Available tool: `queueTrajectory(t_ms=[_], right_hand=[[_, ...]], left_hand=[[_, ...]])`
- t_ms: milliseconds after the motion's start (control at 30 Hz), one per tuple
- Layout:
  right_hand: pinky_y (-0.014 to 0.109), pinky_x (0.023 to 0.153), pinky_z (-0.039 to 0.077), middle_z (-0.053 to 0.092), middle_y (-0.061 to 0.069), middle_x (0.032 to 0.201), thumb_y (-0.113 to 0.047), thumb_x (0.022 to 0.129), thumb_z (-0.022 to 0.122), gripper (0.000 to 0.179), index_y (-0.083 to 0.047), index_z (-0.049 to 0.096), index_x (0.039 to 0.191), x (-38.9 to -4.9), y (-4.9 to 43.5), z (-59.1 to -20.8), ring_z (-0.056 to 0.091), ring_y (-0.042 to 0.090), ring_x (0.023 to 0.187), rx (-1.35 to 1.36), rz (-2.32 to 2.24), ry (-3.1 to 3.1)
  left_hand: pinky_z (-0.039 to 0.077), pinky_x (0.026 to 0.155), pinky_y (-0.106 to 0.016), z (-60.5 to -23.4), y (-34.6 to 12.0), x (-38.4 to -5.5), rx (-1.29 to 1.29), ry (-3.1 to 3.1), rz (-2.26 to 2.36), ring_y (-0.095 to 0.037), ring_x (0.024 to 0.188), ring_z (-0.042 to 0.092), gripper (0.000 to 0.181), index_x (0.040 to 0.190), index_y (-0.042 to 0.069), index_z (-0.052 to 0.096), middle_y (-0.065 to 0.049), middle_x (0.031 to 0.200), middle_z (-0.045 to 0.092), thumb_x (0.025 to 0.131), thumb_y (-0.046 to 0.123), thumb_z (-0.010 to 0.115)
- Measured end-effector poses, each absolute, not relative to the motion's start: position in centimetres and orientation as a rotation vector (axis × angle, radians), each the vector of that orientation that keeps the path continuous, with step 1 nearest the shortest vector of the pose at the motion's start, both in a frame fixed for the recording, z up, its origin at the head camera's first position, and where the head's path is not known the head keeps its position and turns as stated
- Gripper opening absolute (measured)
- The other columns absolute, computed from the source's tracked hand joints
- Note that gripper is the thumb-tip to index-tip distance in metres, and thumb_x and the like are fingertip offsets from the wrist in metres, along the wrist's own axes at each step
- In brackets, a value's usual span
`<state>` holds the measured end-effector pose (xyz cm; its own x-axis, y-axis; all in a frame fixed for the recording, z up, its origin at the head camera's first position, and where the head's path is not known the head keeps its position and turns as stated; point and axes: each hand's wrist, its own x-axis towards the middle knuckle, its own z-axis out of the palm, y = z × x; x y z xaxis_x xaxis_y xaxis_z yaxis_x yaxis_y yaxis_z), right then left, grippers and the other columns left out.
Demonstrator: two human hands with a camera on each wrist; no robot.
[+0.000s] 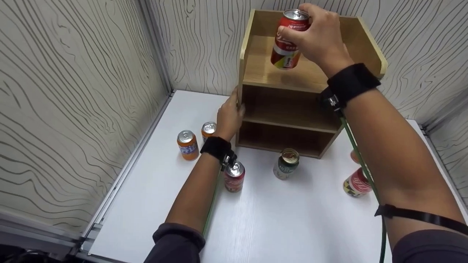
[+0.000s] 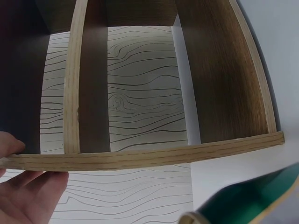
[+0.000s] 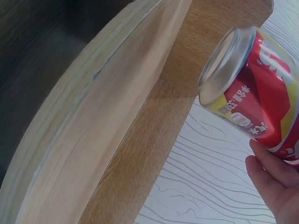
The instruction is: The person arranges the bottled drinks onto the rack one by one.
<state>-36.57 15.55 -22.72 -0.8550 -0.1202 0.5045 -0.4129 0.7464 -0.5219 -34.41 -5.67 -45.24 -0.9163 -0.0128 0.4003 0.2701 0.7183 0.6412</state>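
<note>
My right hand (image 1: 323,38) grips a red soda can (image 1: 287,49) between thumb and fingers, raised over the top tier of a small wooden shelf (image 1: 285,86). The can looks slightly tilted, and its base is apart from the boards. In the right wrist view, fingertips press the side of this can (image 3: 268,100). My left hand (image 1: 228,117) holds the shelf's left side panel. The left wrist view shows its thumb inside and its fingers outside the panel edge (image 2: 126,159). Below the left wrist stands another red can (image 1: 234,179), partly covered by the wrist camera.
Two orange cans (image 1: 188,149) stand left of the shelf, one partly behind the left arm. A green can (image 1: 287,166) stands before the shelf. Right of it are a red-and-white can (image 1: 356,186) and an orange item (image 1: 354,157), partly hidden by the right arm. Patterned walls (image 1: 201,47) enclose the white table (image 1: 146,190).
</note>
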Motion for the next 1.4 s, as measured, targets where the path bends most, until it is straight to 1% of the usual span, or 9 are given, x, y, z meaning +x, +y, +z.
queueTrajectory(t_ms=[233,300,467,533,633,900,1133,1233,1400], right_hand=[[0.033,0.1,0.059,0.068,0.011,0.138,-0.046,0.095,0.072,0.066,-0.009,0.057,0.148,-37.0,14.7,-22.7,0.068,0.025,0.119,0.406,0.91,-2.506],[0.034,0.101,0.059,0.068,0.011,0.138,-0.046,0.096,0.071,0.066,-0.009,0.057,0.148,-37.0,14.5,-22.7,0.068,0.025,0.12,0.416,0.903,-2.504],[0.035,0.102,0.059,0.068,0.012,0.138,-0.045,0.096,0.072,0.066,-0.008,0.056,0.149,-37.1,13.8,-22.8,0.069,0.025,0.121,0.444,0.905,-2.51],[0.034,0.101,0.059,0.068,0.012,0.137,-0.044,0.096,0.072,0.066,-0.008,0.056,0.148,-37.1,13.7,-22.8,0.069,0.025,0.12,0.444,0.912,-2.513],[0.034,0.1,0.06,0.069,0.012,0.136,-0.044,0.096,0.072,0.064,-0.008,0.057,0.147,-37.2,13.6,-22.9,0.069,0.024,0.118,0.443,0.92,-2.514],[0.034,0.103,0.059,0.068,0.012,0.138,-0.043,0.096,0.073,0.065,-0.009,0.056,0.148,-37.5,13.4,-23.4,0.069,0.024,0.122,0.459,0.971,-2.519],[0.036,0.109,0.056,0.063,0.013,0.146,-0.04,0.096,0.075,0.07,-0.007,0.051,0.153,-37.6,12.7,-23.9,0.066,0.025,0.13,0.479,1.038,-2.547],[0.036,0.109,0.056,0.063,0.013,0.147,-0.039,0.096,0.075,0.071,-0.007,0.05,0.154,-37.6,12.5,-24.0,0.066,0.025,0.13,0.481,1.041,-2.552],[0.036,0.108,0.057,0.062,0.013,0.147,-0.04,0.096,0.075,0.071,-0.008,0.049,0.155,-37.7,12.2,-24.1,0.066,0.025,0.13,0.481,1.04,-2.559]], left_hand=[[0.061,0.096,-0.04,-45.4,-5.7,-34.5,-0.186,-2.557,-1.039,-0.031,0.111,0.075,0.06,0.161,0.004,0.039,-0.019,0.141,0.068,0.105,0.013,0.061],[0.061,0.097,-0.04,-45.4,-5.7,-34.5,-0.18,-2.565,-1.027,-0.03,0.112,0.075,0.06,0.161,0.004,0.039,-0.019,0.141,0.068,0.106,0.014,0.061],[0.06,0.101,-0.039,-45.1,-5.7,-34.3,-0.166,-2.568,-1.002,-0.03,0.122,0.072,0.06,0.161,0.006,0.039,-0.017,0.145,0.066,0.105,0.014,0.061],[0.06,0.101,-0.039,-45.1,-5.7,-34.3,-0.165,-2.564,-1.003,-0.03,0.122,0.072,0.06,0.16,0.006,0.04,-0.017,0.145,0.066,0.105,0.013,0.061],[0.06,0.1,-0.04,-45.2,-5.7,-34.3,-0.175,-2.558,-1.003,-0.031,0.121,0.072,0.059,0.16,0.005,0.04,-0.017,0.144,0.067,0.105,0.014,0.061],[0.061,0.097,-0.041,-45.1,-5.7,-34.3,-0.198,-2.538,-1.018,-0.031,0.118,0.073,0.059,0.16,0.005,0.04,-0.017,0.143,0.067,0.105,0.013,0.061],[0.06,0.1,-0.042,-45.2,-5.7,-34.2,-0.182,-2.555,-1.012,-0.033,0.119,0.073,0.06,0.16,0.004,0.04,-0.018,0.144,0.066,0.105,0.013,0.062],[0.06,0.1,-0.041,-45.3,-5.7,-34.2,-0.188,-2.561,-1.016,-0.032,0.119,0.072,0.06,0.161,0.004,0.039,-0.018,0.144,0.066,0.105,0.013,0.061],[0.061,0.096,-0.041,-45.2,-5.7,-34.2,-0.204,-2.549,-1.037,-0.031,0.114,0.074,0.06,0.161,0.005,0.038,-0.018,0.14,0.068,0.106,0.014,0.06]])
